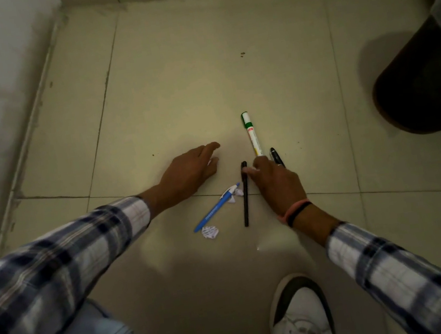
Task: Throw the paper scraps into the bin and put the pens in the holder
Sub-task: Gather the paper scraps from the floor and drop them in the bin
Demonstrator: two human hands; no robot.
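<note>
The items lay on a pale tiled floor [199,70], with both hands lowered to it. The left hand [188,171] was held low with fingers loosely curled; a small white scrap [209,163] showed under its fingers, though whether it was actually gripped could not be told. The right hand [276,181] was closed around the lower end of a green-and-white marker [251,133], whose capped end pointed away from the person. A black pen with a clip [276,157] protruded just beside that marker at the same hand; whether it was held or merely lying against the fingers could not be determined. The thumb of the right hand touched the upper end of a slim black pen [245,194], which lay flat on the floor.

A blue pen [215,209] lay to the left of the slim black pen, tilted. Crumpled paper scraps [235,194] sat between the tips of these two pens, and a further printed scrap [209,231] lay just beside the blue pen's lower end.

A dark bin [423,79] stood at the right edge of view, well apart from the pens. The person wore plaid sleeves [65,264], a pink and a black wristband [296,211] on the right wrist, and a white shoe [300,318].
</note>
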